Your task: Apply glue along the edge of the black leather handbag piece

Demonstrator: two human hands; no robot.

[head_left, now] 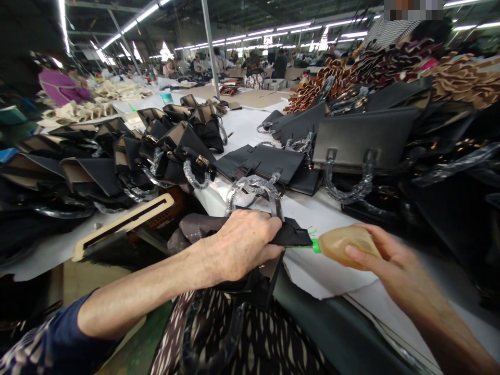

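My left hand [250,242] is closed on the edge of a black handbag [292,233] at my lap, its fingers curled over the top. The bag's plastic-wrapped handle [253,182] stands up behind that hand, and dark lining cloth [195,229] bulges out to the left. In my right hand [383,250] is a squeeze bottle [347,246] of amber colour with a green nozzle. A thin tip runs from the nozzle leftward to the bag's edge, close to my left fingers. Whether the tip touches the bag I cannot tell.
Black handbags [273,161] with wrapped handles cover the table ahead, on both sides. Brown strips [328,78] are heaped at the back right. A cream-edged frame [125,224] sticks up at the left. A metal pole [211,47] rises behind; other people work farther back.
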